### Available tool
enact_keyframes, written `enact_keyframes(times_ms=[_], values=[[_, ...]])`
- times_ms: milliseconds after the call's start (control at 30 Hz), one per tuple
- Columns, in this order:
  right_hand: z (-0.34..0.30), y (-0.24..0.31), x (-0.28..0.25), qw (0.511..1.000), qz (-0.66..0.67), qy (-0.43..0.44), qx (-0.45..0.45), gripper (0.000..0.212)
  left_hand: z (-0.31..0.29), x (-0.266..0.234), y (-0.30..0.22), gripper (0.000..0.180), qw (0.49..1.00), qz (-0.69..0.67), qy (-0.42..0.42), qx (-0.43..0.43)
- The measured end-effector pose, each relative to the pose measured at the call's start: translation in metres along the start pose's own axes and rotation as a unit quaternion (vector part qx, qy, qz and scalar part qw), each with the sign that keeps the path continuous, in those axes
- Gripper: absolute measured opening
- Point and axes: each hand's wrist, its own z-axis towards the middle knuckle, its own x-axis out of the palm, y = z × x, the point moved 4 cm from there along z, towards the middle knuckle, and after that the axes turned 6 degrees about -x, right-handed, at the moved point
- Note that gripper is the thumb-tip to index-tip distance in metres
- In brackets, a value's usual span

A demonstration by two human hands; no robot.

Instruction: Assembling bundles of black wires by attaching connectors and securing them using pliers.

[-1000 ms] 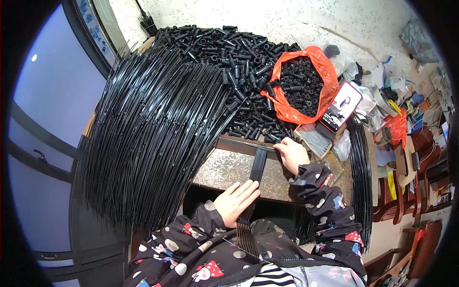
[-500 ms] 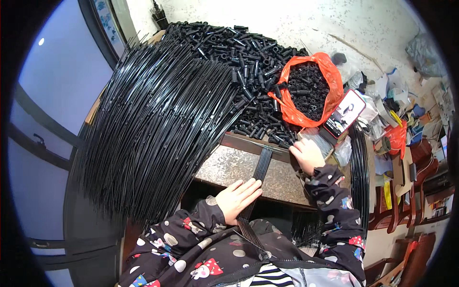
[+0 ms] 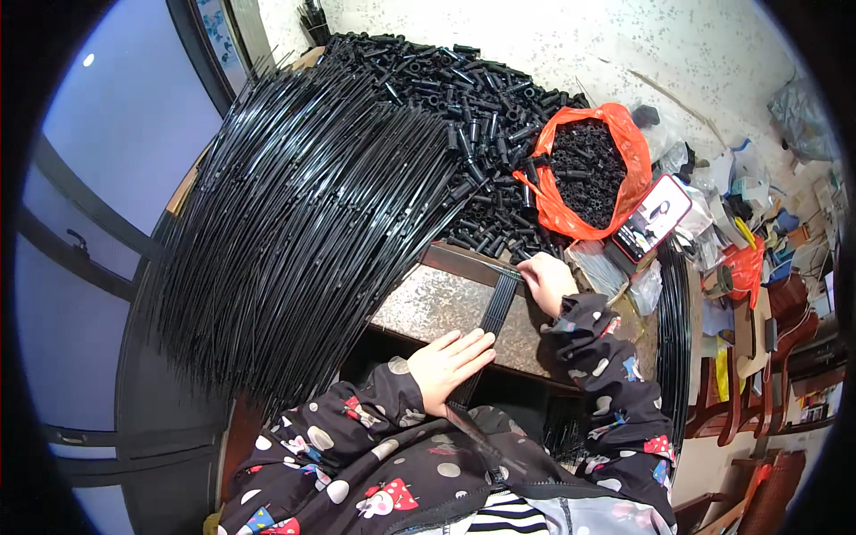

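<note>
A flat row of thin black rods (image 3: 500, 301) runs from a low ledge (image 3: 464, 265) across the speckled tabletop (image 3: 415, 308) and down toward my lap. My left hand (image 3: 450, 369) lies flat over this row at the near table edge, fingers stretched out. At the far end of the rods, my right hand (image 3: 547, 283) has its fingers pinched together by the ledge. Whatever sits between those fingertips is too small to make out. Just behind the ledge lies a heap of short black tubes (image 3: 486, 111).
A large stack of long black rods (image 3: 303, 223) covers the left side. Beyond my right hand stand an orange-red plastic bag (image 3: 638, 147) of small black parts and a lit phone (image 3: 655, 218). More long rods (image 3: 675, 330) stand at the right, beside chairs (image 3: 713, 419) and clutter.
My right hand has moved left along the ledge, from among the short tubes to the far ends of the rods. My left hand stays flat on the row. The view has shifted slightly.
</note>
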Motion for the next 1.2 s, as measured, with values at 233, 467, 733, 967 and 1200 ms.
enact_keyframes(times_ms=[233,467,733,967,1200], values=[[-0.025,0.067,-0.031,0.856,0.437,0.271,-0.063,0.090,-0.005,-0.005,0.006,0.080,0.994,-0.052,-0.095,-0.005],[-0.072,0.148,-0.037,0.850,0.525,-0.029,-0.007,0.031,0.006,-0.008,0.004,0.074,0.995,-0.047,-0.082,0.022],[-0.109,0.172,-0.135,0.758,0.554,-0.246,-0.243,0.023,0.013,-0.055,-0.026,0.046,0.982,0.046,-0.178,0.034],[-0.124,0.170,-0.173,0.659,0.584,-0.305,-0.363,0.017,0.013,-0.081,-0.037,0.023,0.942,-0.322,-0.070,0.069],[-0.075,0.137,0.005,0.935,0.336,0.111,-0.013,0.025,0.017,-0.103,-0.005,0.026,0.673,-0.610,-0.408,-0.094]])
